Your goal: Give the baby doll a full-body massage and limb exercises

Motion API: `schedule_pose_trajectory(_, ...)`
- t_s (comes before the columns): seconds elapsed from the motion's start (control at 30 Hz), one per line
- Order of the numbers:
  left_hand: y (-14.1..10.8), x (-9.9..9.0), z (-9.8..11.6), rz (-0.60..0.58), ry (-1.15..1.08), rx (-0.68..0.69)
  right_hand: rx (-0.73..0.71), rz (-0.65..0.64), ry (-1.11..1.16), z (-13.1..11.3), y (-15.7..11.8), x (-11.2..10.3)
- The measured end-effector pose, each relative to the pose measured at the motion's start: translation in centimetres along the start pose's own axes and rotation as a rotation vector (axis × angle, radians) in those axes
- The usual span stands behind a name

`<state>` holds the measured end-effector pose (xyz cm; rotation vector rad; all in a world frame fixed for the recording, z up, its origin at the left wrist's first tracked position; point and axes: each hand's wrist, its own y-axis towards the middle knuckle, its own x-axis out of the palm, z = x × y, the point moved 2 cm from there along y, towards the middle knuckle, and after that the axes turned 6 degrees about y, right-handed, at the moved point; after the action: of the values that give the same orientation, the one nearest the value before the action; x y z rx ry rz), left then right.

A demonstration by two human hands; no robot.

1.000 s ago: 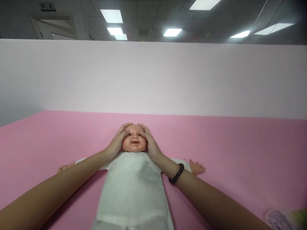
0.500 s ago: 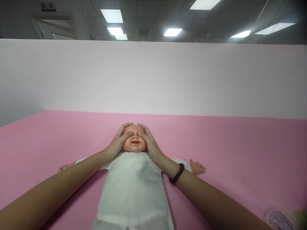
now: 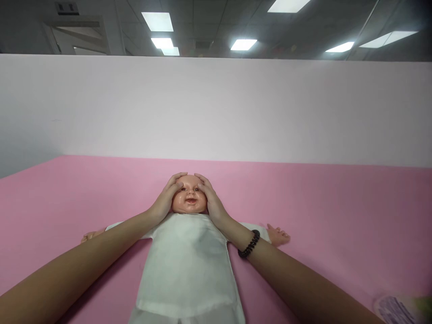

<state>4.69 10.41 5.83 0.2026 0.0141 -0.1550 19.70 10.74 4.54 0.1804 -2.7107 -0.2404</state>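
A baby doll (image 3: 191,203) in a white garment (image 3: 189,265) lies on its back on a pink surface (image 3: 320,202), arms spread to both sides. My left hand (image 3: 168,194) cups the left side of the doll's head, its thumb beside the eye and its fingers curving over the top. On the right side of the head, my right hand (image 3: 212,197) mirrors it, thumb near the other eye. Both of the doll's eyes show between the thumbs. A black coiled band (image 3: 249,244) circles my right wrist.
Behind the pink surface stands a pale upright panel (image 3: 216,108). At the bottom right corner lies a blurred item with purple print and green (image 3: 394,309). Ceiling lights and a door frame show above the panel.
Both thumbs have slid outward from the inner corners of the doll's eyes toward the sides of its face, uncovering the eyes. The palms and other fingers stay on the head.
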Motion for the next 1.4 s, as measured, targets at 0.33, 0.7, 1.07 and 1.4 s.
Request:
schedule_pose_trajectory(0.33, 0.13, -0.21, -0.33, -0.013, 0.013, 0.035, -0.006, -0.008, 0.011, 0.24, 0.14, -0.13)
schedule_pose_trajectory(0.7, -0.06, 0.08, 0.21, -0.001, 0.006, 0.015, -0.017, -0.006, 0.01, 0.1, -0.04, -0.14)
schedule_pose_trajectory(1.07, -0.35, 0.15, 0.39, -0.018, -0.021, 0.0, 0.01, -0.001, 0.007, -0.05, -0.16, -0.02)
schedule_pose_trajectory(1.4, -0.46, -0.04, 0.24, -0.043, 0.008, -0.001, 0.011, -0.012, -0.033, -0.32, -0.43, 0.03)
